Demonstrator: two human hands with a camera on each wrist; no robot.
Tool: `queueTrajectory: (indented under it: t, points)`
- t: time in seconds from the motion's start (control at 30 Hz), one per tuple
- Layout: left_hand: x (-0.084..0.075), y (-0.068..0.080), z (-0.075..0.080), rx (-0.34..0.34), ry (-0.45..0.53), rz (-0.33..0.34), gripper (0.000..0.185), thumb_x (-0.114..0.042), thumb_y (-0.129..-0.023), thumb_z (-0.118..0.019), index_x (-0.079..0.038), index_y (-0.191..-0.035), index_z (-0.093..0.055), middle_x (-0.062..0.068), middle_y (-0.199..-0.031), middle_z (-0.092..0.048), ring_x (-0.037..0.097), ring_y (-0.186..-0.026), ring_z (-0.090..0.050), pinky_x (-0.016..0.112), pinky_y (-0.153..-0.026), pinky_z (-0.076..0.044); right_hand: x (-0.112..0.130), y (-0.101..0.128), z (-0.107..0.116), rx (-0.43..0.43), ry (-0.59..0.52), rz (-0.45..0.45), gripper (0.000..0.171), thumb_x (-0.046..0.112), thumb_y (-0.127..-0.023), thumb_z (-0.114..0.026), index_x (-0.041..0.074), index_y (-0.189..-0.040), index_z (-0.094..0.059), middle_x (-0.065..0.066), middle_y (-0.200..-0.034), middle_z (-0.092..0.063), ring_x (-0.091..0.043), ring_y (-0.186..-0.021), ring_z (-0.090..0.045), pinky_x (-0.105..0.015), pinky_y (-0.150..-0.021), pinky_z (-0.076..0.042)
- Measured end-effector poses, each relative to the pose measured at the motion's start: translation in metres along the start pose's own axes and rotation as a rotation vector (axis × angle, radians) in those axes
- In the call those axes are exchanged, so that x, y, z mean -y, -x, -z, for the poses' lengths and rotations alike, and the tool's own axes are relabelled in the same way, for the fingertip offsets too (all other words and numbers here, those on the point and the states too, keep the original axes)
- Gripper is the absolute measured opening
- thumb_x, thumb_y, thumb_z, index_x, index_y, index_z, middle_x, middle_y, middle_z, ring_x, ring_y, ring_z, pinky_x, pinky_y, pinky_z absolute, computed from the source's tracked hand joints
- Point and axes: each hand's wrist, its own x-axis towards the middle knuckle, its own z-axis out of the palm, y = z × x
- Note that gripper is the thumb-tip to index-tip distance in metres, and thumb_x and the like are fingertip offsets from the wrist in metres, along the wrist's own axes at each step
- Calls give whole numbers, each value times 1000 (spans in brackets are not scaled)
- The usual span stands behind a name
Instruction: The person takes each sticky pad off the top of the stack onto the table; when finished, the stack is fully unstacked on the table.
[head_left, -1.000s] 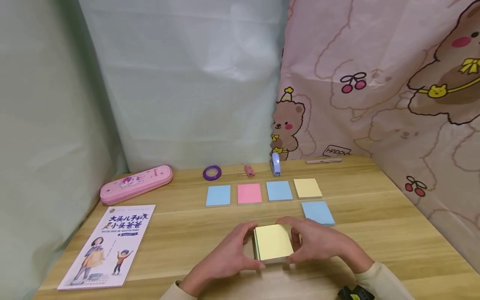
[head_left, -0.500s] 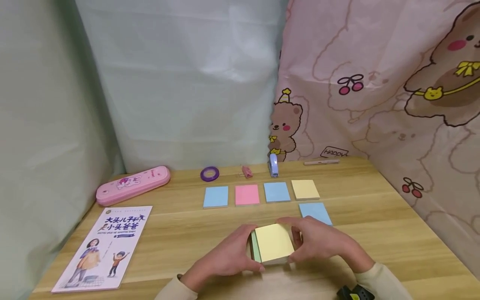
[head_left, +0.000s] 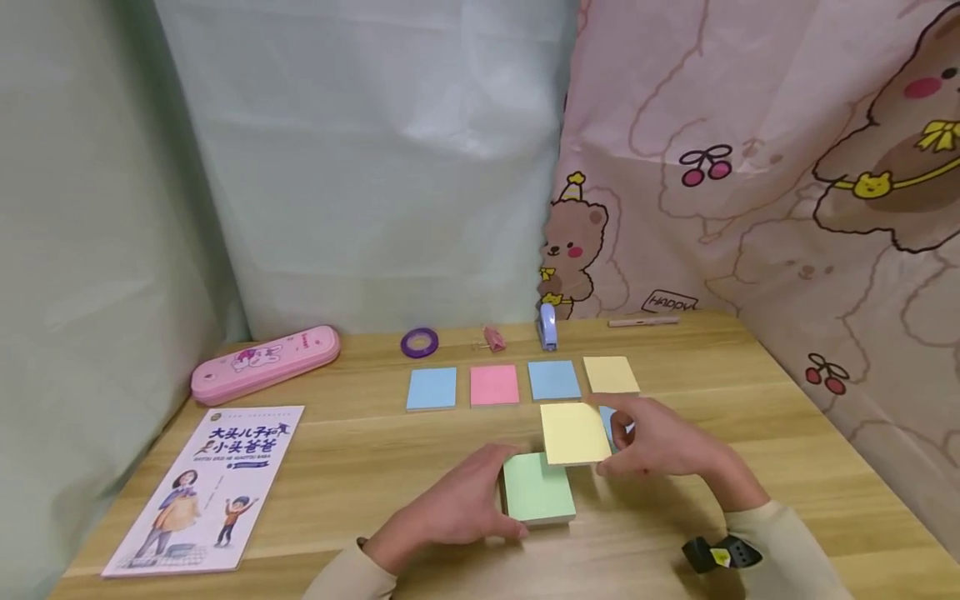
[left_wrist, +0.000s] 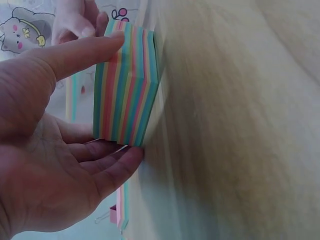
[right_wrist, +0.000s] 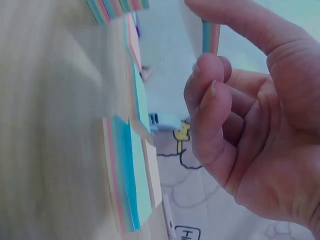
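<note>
My left hand (head_left: pixel 461 500) holds a thick stack of sticky notes (head_left: pixel 538 493) with a green top, thumb on the near side and fingers behind. In the left wrist view this stack (left_wrist: pixel 122 92) shows many coloured stripes along its edges. My right hand (head_left: pixel 663 437) pinches a thin yellow-topped sticky note pad (head_left: pixel 573 433) by its right side, above and beyond the stack's far right corner. In the right wrist view the pad's striped edge (right_wrist: pixel 211 37) shows between thumb and fingers. A blue pad (right_wrist: pixel 135 175) lies below the right hand, mostly hidden in the head view.
Farther back lie blue (head_left: pixel 432 388), pink (head_left: pixel 494 385), blue (head_left: pixel 554 380) and yellow (head_left: pixel 611 374) pads in a row. Behind them are purple tape (head_left: pixel 419 342), a binder clip (head_left: pixel 493 338), a stapler (head_left: pixel 548 327) and a pen (head_left: pixel 643 322). A pencil case (head_left: pixel 266 363) and booklet (head_left: pixel 206 492) lie left.
My right hand has slid the yellow-topped pad off the stack and carried it away to the right and back, baring the green top. My left hand stays on the stack.
</note>
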Motion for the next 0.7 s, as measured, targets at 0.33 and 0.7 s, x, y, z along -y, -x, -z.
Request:
queueTrajectory:
  t: [0.33, 0.7]
  points:
    - [-3, 2, -1, 1, -73, 15, 94, -31, -74, -97, -1, -150, -51, 13, -150, -58, 31, -140, -54, 48, -120, -45, -11, -22, 7, -16, -20, -84, 97, 20, -83, -89, 1, -161, -36, -2, -74, -53, -15, -48, -55, -30, -46, -50]
    - [-5, 7, -2, 8, -50, 13, 83, -28, -71, -98, -9, -140, -58, 2, -137, -62, 17, -127, -57, 39, -115, -49, -16, -35, 1, 30, 0, -148, 97, 15, -82, -88, 4, -163, -36, -3, -67, -56, -13, -46, -54, -28, -47, -48]
